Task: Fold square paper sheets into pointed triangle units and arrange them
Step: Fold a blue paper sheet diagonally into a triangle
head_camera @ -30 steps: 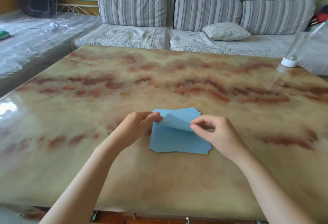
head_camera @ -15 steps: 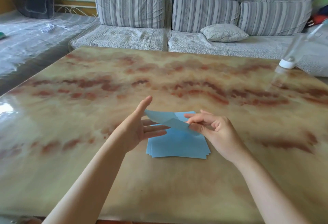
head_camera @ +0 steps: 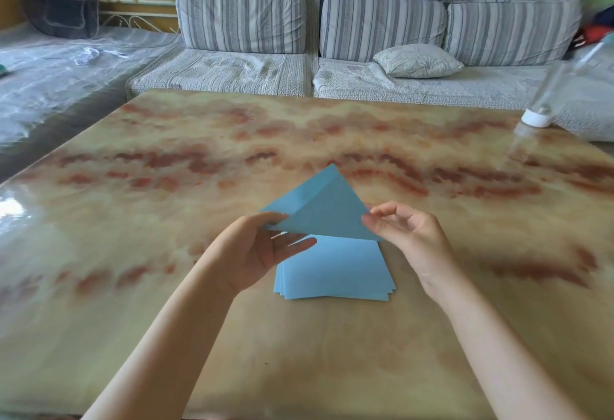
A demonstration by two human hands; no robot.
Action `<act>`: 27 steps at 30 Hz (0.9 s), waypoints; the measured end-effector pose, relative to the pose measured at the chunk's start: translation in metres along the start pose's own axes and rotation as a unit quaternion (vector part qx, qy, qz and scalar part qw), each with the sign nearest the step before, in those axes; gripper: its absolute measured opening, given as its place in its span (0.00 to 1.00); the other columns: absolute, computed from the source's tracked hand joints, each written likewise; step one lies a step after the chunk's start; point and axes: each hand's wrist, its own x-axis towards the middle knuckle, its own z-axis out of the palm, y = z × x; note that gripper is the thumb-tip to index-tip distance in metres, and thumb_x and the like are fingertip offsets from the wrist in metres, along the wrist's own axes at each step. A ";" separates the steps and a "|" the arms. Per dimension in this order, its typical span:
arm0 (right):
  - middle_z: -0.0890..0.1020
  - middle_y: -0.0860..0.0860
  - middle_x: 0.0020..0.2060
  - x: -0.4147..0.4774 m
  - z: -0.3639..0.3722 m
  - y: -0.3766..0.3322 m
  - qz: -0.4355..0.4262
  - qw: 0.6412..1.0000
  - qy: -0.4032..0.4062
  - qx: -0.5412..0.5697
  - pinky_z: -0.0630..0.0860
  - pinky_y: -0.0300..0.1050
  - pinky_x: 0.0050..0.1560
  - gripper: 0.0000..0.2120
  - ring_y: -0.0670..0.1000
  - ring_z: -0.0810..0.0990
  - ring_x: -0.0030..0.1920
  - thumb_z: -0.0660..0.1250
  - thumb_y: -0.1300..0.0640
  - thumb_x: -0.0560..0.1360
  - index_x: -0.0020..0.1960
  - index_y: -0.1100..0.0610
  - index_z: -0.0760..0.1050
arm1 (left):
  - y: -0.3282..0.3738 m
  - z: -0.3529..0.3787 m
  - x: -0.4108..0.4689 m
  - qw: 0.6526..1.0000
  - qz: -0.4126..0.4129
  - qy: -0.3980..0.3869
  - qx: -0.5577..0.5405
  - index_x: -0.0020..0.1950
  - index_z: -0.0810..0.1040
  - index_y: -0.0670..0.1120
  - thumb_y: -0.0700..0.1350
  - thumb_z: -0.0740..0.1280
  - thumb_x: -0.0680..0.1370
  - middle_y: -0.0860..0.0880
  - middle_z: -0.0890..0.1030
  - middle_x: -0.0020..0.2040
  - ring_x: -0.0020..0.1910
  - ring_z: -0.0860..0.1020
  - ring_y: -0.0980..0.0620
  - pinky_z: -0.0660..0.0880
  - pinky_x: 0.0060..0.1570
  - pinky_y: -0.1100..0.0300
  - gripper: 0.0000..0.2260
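- Blue sheet [head_camera: 320,212]: doubled over into a triangle, apex pointing away, held in the air just above the stack [head_camera: 335,270].
- Left grip [head_camera: 255,250]: pinches the sheet's left corner, thumb on top, fingers beneath.
- Right grip [head_camera: 408,236]: thumb and forefinger pinch the right corner.
- Stack: blue sheets, slightly fanned, flat on the marbled counter [head_camera: 166,220].
- Far right counter edge: white cap [head_camera: 535,117].
- Beyond the counter: striped sofa [head_camera: 242,17] with a pillow [head_camera: 417,60].

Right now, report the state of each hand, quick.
Left hand: pinching the left corner of the folded light-blue paper triangle.
Right hand: pinching the same triangle's right corner.
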 end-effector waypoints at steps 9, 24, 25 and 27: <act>0.83 0.46 0.34 0.003 0.001 -0.004 0.012 0.996 0.085 -0.020 0.69 0.24 0.38 0.05 0.39 0.78 0.35 0.76 0.58 0.68 0.40 0.58 0.81 | 0.007 -0.004 -0.002 0.968 0.020 -0.045 0.247 0.55 0.81 0.44 0.43 0.56 0.82 0.46 0.85 0.50 0.47 0.83 0.50 0.80 0.52 0.50 0.13; 0.83 0.49 0.52 -0.002 0.006 -0.010 -0.021 0.995 0.089 -0.051 0.76 0.44 0.52 0.23 0.47 0.81 0.48 0.77 0.47 0.62 0.55 0.52 0.78 | -0.004 0.018 0.001 0.928 0.165 0.024 0.334 0.49 0.83 0.47 0.42 0.71 0.75 0.49 0.86 0.42 0.37 0.83 0.55 0.77 0.33 0.65 0.04; 0.82 0.48 0.54 -0.003 0.007 -0.011 0.002 0.995 0.102 -0.010 0.77 0.45 0.52 0.31 0.48 0.81 0.49 0.76 0.43 0.59 0.59 0.51 0.76 | -0.005 0.019 0.002 0.933 0.181 0.039 0.307 0.49 0.83 0.46 0.42 0.71 0.75 0.49 0.86 0.42 0.36 0.83 0.54 0.77 0.34 0.64 0.04; 0.83 0.51 0.54 -0.006 0.013 -0.011 0.067 0.992 0.069 0.080 0.81 0.47 0.47 0.41 0.51 0.84 0.48 0.77 0.37 0.55 0.63 0.55 0.74 | -0.008 0.022 0.003 0.939 0.208 0.060 0.266 0.49 0.83 0.45 0.42 0.70 0.75 0.47 0.86 0.42 0.36 0.82 0.53 0.76 0.35 0.63 0.05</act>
